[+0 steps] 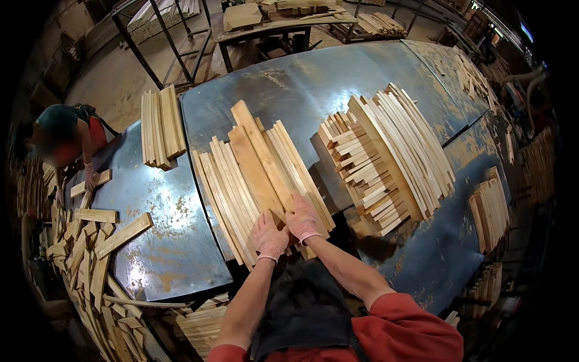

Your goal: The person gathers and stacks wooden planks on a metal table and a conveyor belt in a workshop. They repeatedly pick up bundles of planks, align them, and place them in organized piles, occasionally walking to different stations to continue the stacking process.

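Note:
Both my hands wear pale pinkish work gloves. My left hand (269, 238) lies on the near ends of a row of wooden slats, its fingers stretched forward. Just right of it, my right hand (303, 221) rests on the near end of a wide wooden board (265, 160), fingers extended. This board and a second wide board (250, 169) lie over the middle of the row and reach past its far side. Narrow slats (223, 187) lie side by side to the left, with more slats (295, 160) to the right. The hands hide the boards' nearest ends.
A tall stack of slats (404, 145) stands to the right on the blue metal table (265, 84). A smaller bundle (163, 128) lies at the left, beyond a seam. At far left, a co-worker (66, 136) handles a short board above loose offcuts (90, 253). Another bundle (490, 208) sits far right.

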Available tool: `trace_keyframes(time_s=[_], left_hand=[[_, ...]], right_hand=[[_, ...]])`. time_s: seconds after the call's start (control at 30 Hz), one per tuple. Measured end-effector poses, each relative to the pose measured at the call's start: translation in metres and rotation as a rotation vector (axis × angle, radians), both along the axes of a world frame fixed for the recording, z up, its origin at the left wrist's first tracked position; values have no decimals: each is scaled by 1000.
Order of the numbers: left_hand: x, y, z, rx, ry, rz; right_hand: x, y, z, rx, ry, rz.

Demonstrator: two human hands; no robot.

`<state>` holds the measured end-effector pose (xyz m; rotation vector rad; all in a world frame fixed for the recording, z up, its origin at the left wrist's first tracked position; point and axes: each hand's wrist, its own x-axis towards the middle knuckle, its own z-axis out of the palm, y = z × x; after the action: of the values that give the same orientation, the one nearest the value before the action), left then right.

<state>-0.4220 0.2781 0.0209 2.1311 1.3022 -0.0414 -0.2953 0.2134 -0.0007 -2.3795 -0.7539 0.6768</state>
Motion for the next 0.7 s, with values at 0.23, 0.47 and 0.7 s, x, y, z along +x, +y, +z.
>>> trace_keyframes(time_s=[0.23,0.47,0.7], left_hand=[[-1,7,30,-238,-38,202],[15,1,15,-139,-81,310],[-8,6,15,-732,-538,393]], right_hand=[[5,5,14,126,102,107],[36,1,14,78,458,254],[40,-2,0,88,426,406]])
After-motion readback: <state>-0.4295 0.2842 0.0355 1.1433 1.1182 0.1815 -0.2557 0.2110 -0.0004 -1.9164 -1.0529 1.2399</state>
